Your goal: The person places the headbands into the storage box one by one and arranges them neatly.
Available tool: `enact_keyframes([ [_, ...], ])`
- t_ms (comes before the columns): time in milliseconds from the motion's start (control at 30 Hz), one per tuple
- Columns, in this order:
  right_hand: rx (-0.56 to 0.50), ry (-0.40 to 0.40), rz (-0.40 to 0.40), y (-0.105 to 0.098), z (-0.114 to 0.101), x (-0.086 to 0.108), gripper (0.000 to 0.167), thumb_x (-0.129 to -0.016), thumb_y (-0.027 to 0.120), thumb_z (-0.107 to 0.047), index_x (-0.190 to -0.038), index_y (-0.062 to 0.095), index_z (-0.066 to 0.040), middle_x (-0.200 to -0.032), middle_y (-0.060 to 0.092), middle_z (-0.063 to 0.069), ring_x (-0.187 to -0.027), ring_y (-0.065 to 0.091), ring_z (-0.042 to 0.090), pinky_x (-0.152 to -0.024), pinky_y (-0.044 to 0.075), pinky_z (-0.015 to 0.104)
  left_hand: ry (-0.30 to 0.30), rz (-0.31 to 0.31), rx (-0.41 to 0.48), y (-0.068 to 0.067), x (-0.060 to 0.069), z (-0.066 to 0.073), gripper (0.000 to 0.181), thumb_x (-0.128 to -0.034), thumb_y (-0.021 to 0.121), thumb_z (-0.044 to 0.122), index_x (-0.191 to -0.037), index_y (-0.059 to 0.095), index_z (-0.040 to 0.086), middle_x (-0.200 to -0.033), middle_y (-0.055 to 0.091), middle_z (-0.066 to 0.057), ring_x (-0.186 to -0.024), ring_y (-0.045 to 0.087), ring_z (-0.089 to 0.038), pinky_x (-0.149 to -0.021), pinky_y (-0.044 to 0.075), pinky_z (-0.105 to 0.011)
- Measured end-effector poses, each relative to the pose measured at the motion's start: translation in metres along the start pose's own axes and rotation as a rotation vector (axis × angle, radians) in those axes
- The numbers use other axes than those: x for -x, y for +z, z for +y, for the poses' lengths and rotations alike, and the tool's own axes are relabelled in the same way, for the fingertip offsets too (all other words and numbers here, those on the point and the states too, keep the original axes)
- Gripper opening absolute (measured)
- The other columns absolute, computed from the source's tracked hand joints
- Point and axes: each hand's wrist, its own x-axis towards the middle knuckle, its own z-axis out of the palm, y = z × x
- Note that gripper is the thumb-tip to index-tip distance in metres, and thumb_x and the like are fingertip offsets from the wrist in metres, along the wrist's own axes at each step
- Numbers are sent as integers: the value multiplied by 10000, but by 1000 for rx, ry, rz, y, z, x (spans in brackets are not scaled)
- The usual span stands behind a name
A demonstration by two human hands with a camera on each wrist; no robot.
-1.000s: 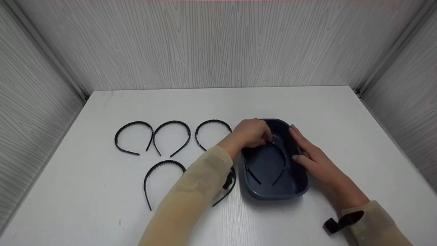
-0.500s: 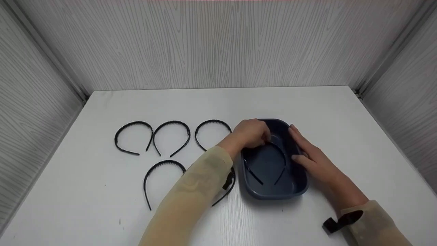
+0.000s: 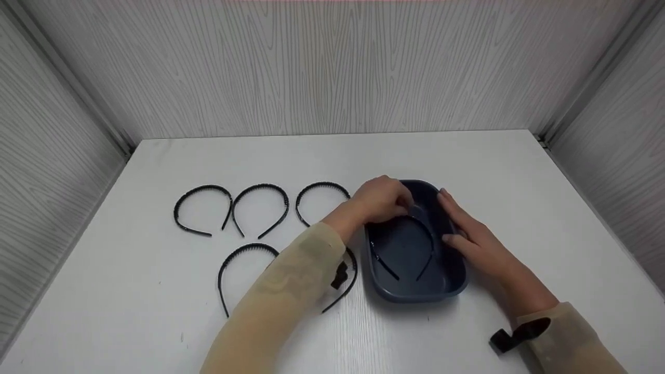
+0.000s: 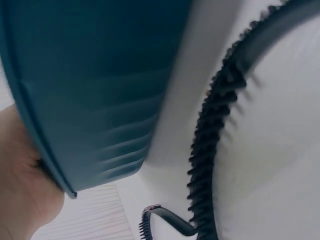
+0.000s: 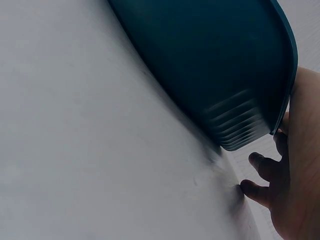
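Observation:
A dark blue plastic bin [image 3: 413,298] stands on the white table, with a black toothed headband [image 3: 431,244] inside, its two ends toward the person. Over the bin's left rim reaches the left hand [image 3: 382,200], fingers loosely bent just above the headband's arch; the fingertips are partly hidden. In the left wrist view the left hand [image 4: 22,175] shows beside the bin's rim, its fingers out of sight. On the bin's right wall the right hand [image 3: 483,249] holds on, thumb over the rim and fingers along the outside. Several fingers [image 5: 265,167] of it hang spread in the right wrist view.
Left of the bin, several more black headbands lie on the table, such as the far-left headband [image 3: 176,210] and the near one [image 3: 221,280]. The left sleeve [image 3: 280,291] partly covers two of them. Grey wood-grain panels [image 3: 332,67] enclose the back and sides.
The left hand has risen slightly, its wrist shifting left, while the headband in the bin has stayed down. Earlier its fingers were at the headband's arch. The right hand has kept its place.

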Motion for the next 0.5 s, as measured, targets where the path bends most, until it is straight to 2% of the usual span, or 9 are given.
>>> enact_keyframes([
  [133, 11, 18, -13, 1, -1, -1, 759, -1062, 573, -116, -1714, 212, -261, -1771, 136, -47, -1620, 118, 151, -1223, 125, 142, 26, 45, 52, -10, 10, 0, 206, -1017, 750, 188, -1209, 819, 163, -1181, 776, 27, -1109, 687, -139, -996, 515, -285],
  [267, 17, 18, -16, 0, -2, -1, 756, -1063, 571, -120, -1714, 213, -262, -1771, 137, -45, -1621, 123, 170, -1223, 126, 143, 50, 91, 109, -27, 22, -3, 216, -1016, 748, 166, -1219, 813, 129, -1228, 768, -4, -1185, 680, -165, -1045, 495, -279],
  [367, 18, 7, -8, -1, -2, -2, 753, -1059, 576, -111, -1712, 225, -245, -1771, 147, -16, -1623, 131, 213, -1222, 129, 144, 52, 125, 170, -42, 34, -6, 219, -1018, 747, 158, -1219, 810, 98, -1229, 768, -30, -1177, 689, -175, -1023, 507, -270],
  [500, 26, -2, -1, -1, -2, -1, 752, -1058, 580, -106, -1711, 229, -227, -1771, 154, 15, -1622, 135, 238, -1218, 129, 138, 40, 179, 266, -60, 55, -13, 207, -1021, 741, 147, -1206, 811, 86, -1159, 777, -47, -1050, 702, -169, -915, 538, -275],
])
